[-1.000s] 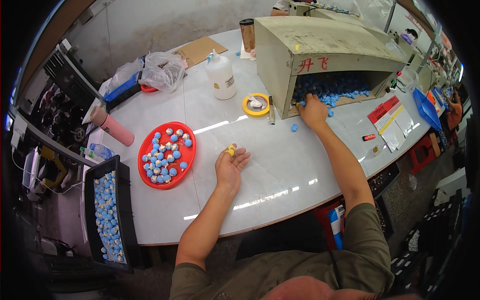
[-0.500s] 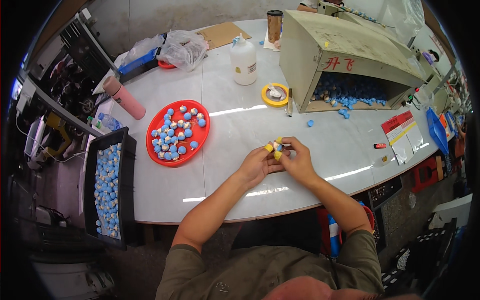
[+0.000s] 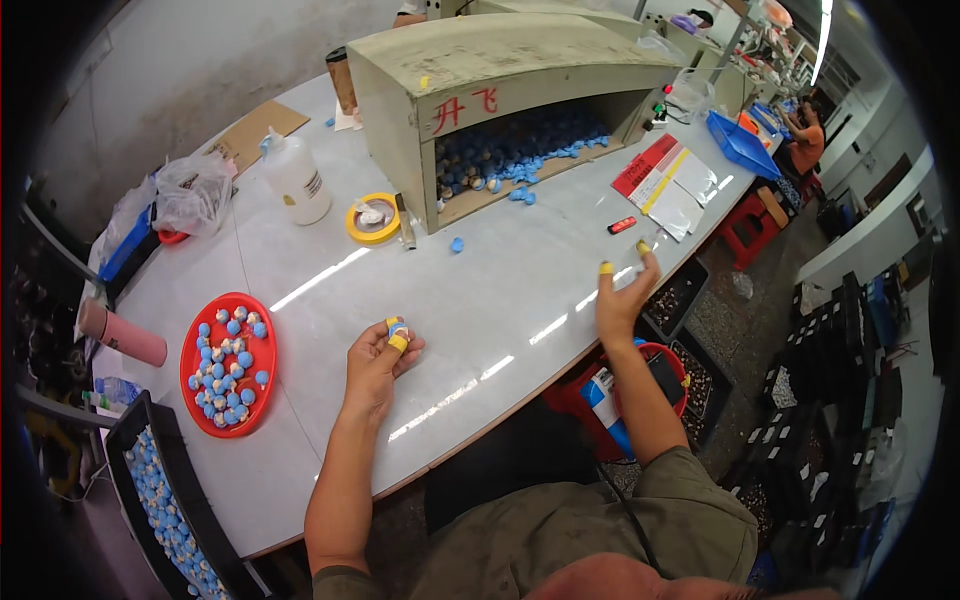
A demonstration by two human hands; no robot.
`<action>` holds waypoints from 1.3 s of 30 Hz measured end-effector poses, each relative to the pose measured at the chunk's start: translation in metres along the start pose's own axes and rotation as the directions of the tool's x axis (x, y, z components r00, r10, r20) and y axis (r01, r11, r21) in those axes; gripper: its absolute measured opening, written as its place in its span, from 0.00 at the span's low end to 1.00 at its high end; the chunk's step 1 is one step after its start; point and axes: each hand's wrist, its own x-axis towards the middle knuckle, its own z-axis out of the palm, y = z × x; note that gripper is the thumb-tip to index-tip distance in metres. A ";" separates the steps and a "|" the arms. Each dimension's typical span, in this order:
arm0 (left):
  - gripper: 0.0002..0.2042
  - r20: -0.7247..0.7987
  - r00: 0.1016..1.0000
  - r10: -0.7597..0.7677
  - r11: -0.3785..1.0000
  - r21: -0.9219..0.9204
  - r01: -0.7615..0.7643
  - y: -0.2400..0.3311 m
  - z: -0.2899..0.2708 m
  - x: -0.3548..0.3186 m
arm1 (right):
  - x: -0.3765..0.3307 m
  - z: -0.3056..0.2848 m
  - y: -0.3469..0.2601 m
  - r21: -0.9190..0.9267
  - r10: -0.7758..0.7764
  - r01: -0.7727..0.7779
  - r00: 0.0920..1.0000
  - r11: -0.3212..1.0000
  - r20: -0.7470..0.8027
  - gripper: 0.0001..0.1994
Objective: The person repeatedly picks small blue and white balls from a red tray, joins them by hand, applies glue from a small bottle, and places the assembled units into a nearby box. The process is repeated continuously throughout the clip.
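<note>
My left hand is closed in a pinch over the table, with yellow tape round its thumb and fingertip. Between them sits a small blue-and-white ball, partly covered by the fingers. Toward the table's right front edge my right hand is held with thumb and forefinger apart, also taped yellow at the tips, and nothing shows between them. Just beyond it lie a small red stick-shaped object and a tiny clear item that I cannot make out. A red round tray on the left carries several similar balls.
A beige metal box full of blue pieces stands at the back. Near it are yellow tape, a white squeeze bottle and a red-and-white packet. A black bin of blue balls and a pink flask are left.
My hands have parted: the left keeps the ball, while the right has left it, moved right toward the small red object and opened. The whole view has swung to the right.
</note>
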 end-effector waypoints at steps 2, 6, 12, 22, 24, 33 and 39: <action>0.15 0.033 0.999 -0.016 1.000 0.022 0.015 0.000 0.004 -0.001 | 0.027 -0.013 0.041 -0.236 0.165 -0.182 0.982 0.955 -0.087 0.39; 0.16 0.066 0.997 -0.049 0.992 0.121 0.040 0.003 0.010 -0.002 | 0.069 -0.011 0.093 -0.394 0.306 -0.266 0.951 0.880 0.041 0.31; 0.16 0.113 0.992 -0.053 0.973 0.231 0.025 0.004 0.006 -0.003 | 0.039 0.017 0.052 0.058 0.270 -0.278 0.956 0.959 0.119 0.15; 0.19 0.066 0.995 -0.071 0.960 0.275 0.050 -0.003 0.013 -0.005 | -0.065 0.028 -0.117 0.506 -0.180 -0.361 0.648 0.784 0.740 0.20; 0.19 0.094 0.992 -0.084 0.962 0.266 0.056 -0.001 0.014 -0.005 | -0.071 0.035 -0.116 0.447 -0.184 -0.373 0.564 0.813 0.805 0.21; 0.20 0.211 0.965 -0.157 0.967 0.232 0.107 0.004 -0.005 0.001 | -0.084 0.038 -0.115 0.675 -0.325 -0.236 0.736 0.699 0.594 0.16; 0.19 0.262 0.942 -0.211 0.935 0.334 0.117 0.006 -0.006 0.002 | -0.080 0.027 -0.129 0.741 -0.423 -0.177 0.726 0.647 0.543 0.14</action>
